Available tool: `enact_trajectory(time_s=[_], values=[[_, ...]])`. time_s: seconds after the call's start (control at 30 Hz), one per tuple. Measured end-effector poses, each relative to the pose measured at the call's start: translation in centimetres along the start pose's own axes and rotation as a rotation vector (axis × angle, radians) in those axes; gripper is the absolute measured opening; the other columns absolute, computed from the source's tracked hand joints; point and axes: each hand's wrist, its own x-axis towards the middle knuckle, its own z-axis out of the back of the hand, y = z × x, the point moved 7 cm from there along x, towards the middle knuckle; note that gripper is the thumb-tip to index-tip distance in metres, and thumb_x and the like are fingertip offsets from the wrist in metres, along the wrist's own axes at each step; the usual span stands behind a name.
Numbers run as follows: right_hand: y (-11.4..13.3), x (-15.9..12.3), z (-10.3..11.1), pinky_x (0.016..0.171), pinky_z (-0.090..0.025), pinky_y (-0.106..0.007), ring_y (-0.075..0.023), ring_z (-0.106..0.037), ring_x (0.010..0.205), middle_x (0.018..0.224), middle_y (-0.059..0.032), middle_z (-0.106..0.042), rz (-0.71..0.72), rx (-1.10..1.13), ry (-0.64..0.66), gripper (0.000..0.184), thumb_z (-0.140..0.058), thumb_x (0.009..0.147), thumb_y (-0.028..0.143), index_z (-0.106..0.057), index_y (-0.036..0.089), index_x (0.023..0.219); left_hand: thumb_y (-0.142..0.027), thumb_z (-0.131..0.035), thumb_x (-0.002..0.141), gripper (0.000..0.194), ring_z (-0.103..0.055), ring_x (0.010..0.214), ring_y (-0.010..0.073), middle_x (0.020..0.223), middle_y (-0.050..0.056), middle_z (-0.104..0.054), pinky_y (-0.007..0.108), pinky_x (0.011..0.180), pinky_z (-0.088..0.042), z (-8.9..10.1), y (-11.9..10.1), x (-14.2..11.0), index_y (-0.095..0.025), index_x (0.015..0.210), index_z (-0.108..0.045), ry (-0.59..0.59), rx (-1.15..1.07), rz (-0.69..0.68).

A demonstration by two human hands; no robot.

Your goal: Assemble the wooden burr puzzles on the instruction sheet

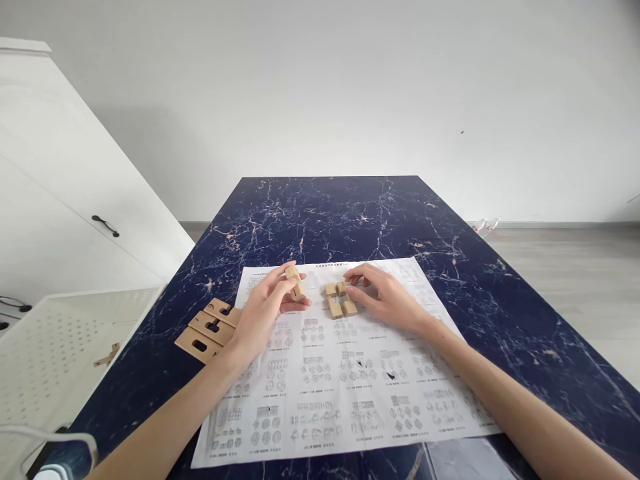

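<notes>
My left hand (267,300) is closed round a small notched wooden puzzle piece (296,283), held up off the sheet between thumb and fingers. To the right of it, several light wooden puzzle pieces (336,309) lie on the printed instruction sheet (315,390), arranged in a square with a gap in the middle. My right hand (377,293) is at the right side of this group, fingers curved and apart from the thumb. Its thumb tip is beside the upper right piece; whether they touch I cannot tell.
Slotted wooden boards (200,339) lie left of my left forearm. The sheet covers much of the near part of the dark marbled table (320,213). A white perforated basket (60,347) with a wooden piece (107,355) and a white cabinet (65,153) stand left. Clear plastic (465,460) lies at the front edge.
</notes>
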Motion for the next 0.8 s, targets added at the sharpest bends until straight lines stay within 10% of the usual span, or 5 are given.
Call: enact_trajectory(time_s=[0.3, 0.6, 0.8], values=[[0.0, 0.0, 0.3, 0.096, -0.059, -0.05, -0.0292, -0.07, 0.112, 0.126, -0.011, -0.072, 0.008, -0.018, 0.059, 0.025, -0.065, 0.105, 0.04, -0.068, 0.028, 0.127, -0.042, -0.083, 0.091, 0.083, -0.08, 0.095, 0.022, 0.144, 0.012, -0.066, 0.045, 0.103, -0.06, 0.0, 0.0, -0.1, -0.026, 0.163, -0.045, 0.061, 0.038, -0.039], [-0.3, -0.6, -0.2, 0.117, -0.05, -0.057, -0.0338, -0.057, 0.14, 0.153, -0.0101, -0.056, 0.053, 0.011, 0.22, 0.073, -0.086, 0.087, 0.053, -0.056, 0.035, 0.151, -0.044, -0.089, 0.085, 0.08, -0.079, 0.104, 0.0278, 0.153, 0.012, -0.062, 0.056, 0.109, -0.057, -0.4, 0.0, -0.3, -0.032, 0.155, -0.052, 0.049, 0.136, -0.014], [0.0, -0.5, -0.2, 0.119, -0.049, -0.055, -0.0312, -0.059, 0.137, 0.147, -0.0095, -0.059, 0.082, -0.01, 0.201, 0.059, -0.085, 0.089, 0.045, -0.061, 0.032, 0.141, -0.033, -0.088, 0.085, 0.08, -0.076, 0.104, 0.0234, 0.138, 0.008, -0.071, 0.048, 0.1, -0.061, -1.0, -0.1, -0.5, -0.034, 0.155, -0.05, 0.097, 0.094, -0.028]])
